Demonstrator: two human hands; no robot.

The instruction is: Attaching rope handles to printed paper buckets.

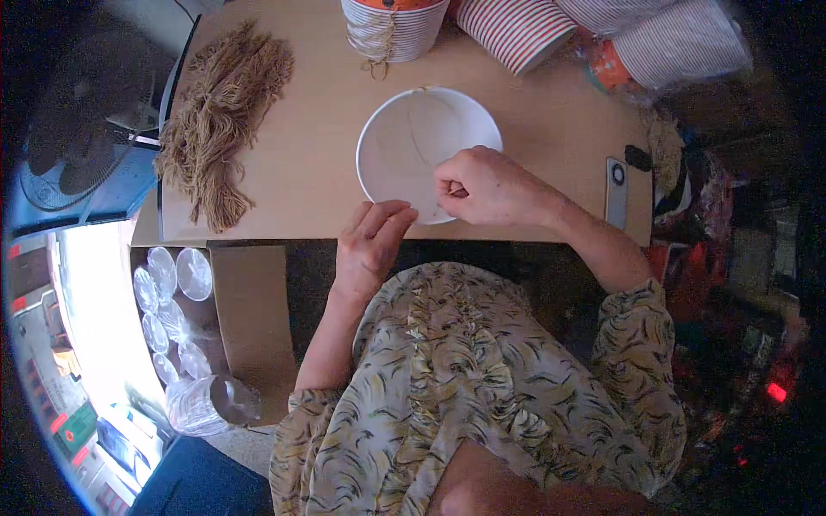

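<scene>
A white paper bucket (pixel 387 155) stands mouth up near the table's front edge, in front of me. From its far rim a thin brown string (pixel 415 133) runs down across the inside toward my right hand (pixel 486 185). That hand is closed above the bucket's right side, its fingers curled in a pinch at the string's near end. At the near left rim, my left hand (pixel 372 245) has its thumb and fingertips pressed together. Whatever lies between those fingertips is too small to make out.
A bundle of brown strings (pixel 228 120) lies at the table's left. Along the far edge are a stack of buckets (pixel 396 34) and striped stacks (pixel 516 30), some wrapped in plastic. A phone (pixel 616 193) rests at right. Below left, a cardboard box (pixel 254 327) holds clear plastic-wrapped round items (pixel 194 275).
</scene>
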